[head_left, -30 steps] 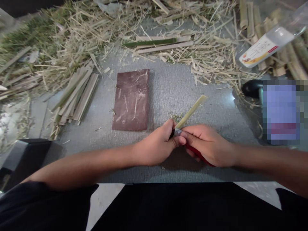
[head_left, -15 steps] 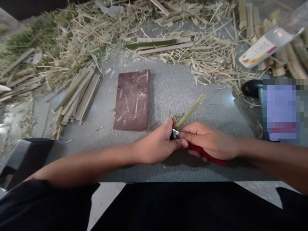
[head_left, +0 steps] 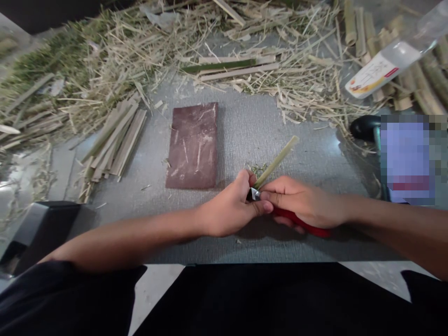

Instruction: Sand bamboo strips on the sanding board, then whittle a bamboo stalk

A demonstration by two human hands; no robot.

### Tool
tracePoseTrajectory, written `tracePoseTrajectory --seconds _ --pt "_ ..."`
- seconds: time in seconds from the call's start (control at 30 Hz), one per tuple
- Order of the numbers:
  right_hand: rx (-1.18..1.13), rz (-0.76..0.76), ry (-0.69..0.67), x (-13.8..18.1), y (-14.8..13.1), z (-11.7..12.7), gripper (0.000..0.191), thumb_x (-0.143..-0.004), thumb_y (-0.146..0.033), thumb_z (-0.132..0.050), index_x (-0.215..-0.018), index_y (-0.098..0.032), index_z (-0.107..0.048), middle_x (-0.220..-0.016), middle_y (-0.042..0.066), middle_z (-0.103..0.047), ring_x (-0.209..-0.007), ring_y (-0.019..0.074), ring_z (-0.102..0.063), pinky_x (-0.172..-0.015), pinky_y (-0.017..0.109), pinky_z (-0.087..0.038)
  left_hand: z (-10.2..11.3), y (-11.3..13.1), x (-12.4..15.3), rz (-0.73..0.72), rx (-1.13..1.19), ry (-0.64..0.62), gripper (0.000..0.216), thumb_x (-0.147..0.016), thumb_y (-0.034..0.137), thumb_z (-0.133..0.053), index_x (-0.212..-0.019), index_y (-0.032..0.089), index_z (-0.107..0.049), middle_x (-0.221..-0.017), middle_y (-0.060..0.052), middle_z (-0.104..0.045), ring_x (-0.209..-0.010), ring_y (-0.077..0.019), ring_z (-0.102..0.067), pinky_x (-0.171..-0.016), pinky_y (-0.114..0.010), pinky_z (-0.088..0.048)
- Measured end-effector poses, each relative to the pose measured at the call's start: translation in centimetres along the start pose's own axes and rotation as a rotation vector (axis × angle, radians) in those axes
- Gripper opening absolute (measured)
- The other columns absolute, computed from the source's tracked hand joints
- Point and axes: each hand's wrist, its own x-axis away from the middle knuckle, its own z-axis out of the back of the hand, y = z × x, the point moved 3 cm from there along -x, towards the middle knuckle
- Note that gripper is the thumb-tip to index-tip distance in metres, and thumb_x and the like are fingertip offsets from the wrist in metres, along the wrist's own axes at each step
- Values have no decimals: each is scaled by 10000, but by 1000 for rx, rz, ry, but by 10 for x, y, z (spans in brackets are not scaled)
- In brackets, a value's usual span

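My left hand [head_left: 229, 210] is closed around the near end of a pale bamboo strip [head_left: 278, 160] that slants up and to the right over the grey mat [head_left: 252, 121]. My right hand [head_left: 304, 201] grips a knife with a red handle [head_left: 304, 225]. Its short metal blade [head_left: 254, 193] rests against the strip right where my two hands meet. A few green shavings [head_left: 258, 168] lie on the mat just beyond my fingers.
A dark red-brown block [head_left: 193, 144] lies left of my hands. A stack of cut bamboo strips [head_left: 114, 140] sits further left. Straw-like shavings [head_left: 140, 42] cover the back. Bamboo stalks [head_left: 416, 79] and a plastic bottle [head_left: 385, 65] are at the right; a black box [head_left: 38, 228] sits near left.
My right hand and the knife have drawn slightly back and up, so more red handle shows behind the hand. The strip and left hand stay almost where they were.
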Motion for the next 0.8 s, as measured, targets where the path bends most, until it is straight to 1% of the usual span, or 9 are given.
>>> tracePoseTrajectory --seconds 0.13,0.27,0.33,0.4,0.47,0.53,0.57,0.67,0.8 --pt "-4 40 57 -1 1 -3 452 -1057 -567 -492 -767 -221 -490 -528 -49 -507 -400 101 -455 -374 225 -366 -1 0 -1 -20 -18 37 411 -918 350 -729 -966 232 -338 -835 33 -444 -750 -134 -412 -646 -305 -385" --pt "62 184 264 -2 9 -9 476 -1088 -531 -439 -735 -216 -489 -559 -30 -523 -447 101 -484 -426 234 -391 0 -2 -2 16 -71 88 378 -967 404 -679 -945 235 -342 -820 26 -446 -751 -150 -425 -656 -323 -379" --pt "84 222 321 -1 9 -9 483 -1093 -527 -433 -726 -216 -480 -574 -26 -526 -467 101 -494 -439 233 -405 1 -2 -1 21 -82 106 363 -981 415 -657 -951 235 -343 -812 28 -442 -743 -152 -431 -653 -322 -371" --pt "71 181 260 -1 8 -8 468 -1083 -538 -453 -740 -220 -476 -558 -38 -511 -439 97 -472 -406 228 -383 1 0 0 22 -49 72 388 -962 402 -680 -986 239 -329 -799 42 -432 -722 -143 -429 -641 -310 -364" --pt "52 100 148 -1 4 -6 457 -1061 -561 -492 -756 -222 -476 -541 -52 -501 -405 91 -449 -370 219 -353 0 1 1 32 1 9 435 -939 380 -703 -1023 247 -298 -783 62 -415 -688 -129 -409 -617 -291 -346" --pt "48 32 52 0 0 -3 462 -1037 -586 -534 -759 -221 -478 -537 -57 -507 -390 88 -456 -360 212 -351 -1 1 2 33 27 -40 452 -935 362 -699 -1041 255 -272 -782 73 -393 -667 -117 -383 -611 -280 -334" --pt "43 7 26 0 -3 -2 466 -1027 -595 -549 -758 -221 -476 -536 -58 -510 -387 88 -463 -359 211 -355 -1 1 2 28 31 -53 443 -942 356 -685 -1044 256 -266 -788 73 -388 -668 -116 -376 -618 -280 -336" --pt "12 -4 27 0 -5 -2 465 -1019 -598 -559 -756 -223 -477 -531 -57 -513 -386 92 -474 -361 214 -360 0 1 1 -3 28 -55 376 -979 336 -628 -1045 250 -269 -818 58 -396 -698 -122 -379 -661 -296 -364" --pt "7 74 148 -3 0 -7 465 -1044 -580 -514 -747 -223 -486 -513 -54 -503 -390 97 -457 -374 226 -358 2 0 -1 -22 -50 0 340 -986 337 -627 -1043 238 -307 -833 43 -405 -745 -138 -396 -698 -316 -384"
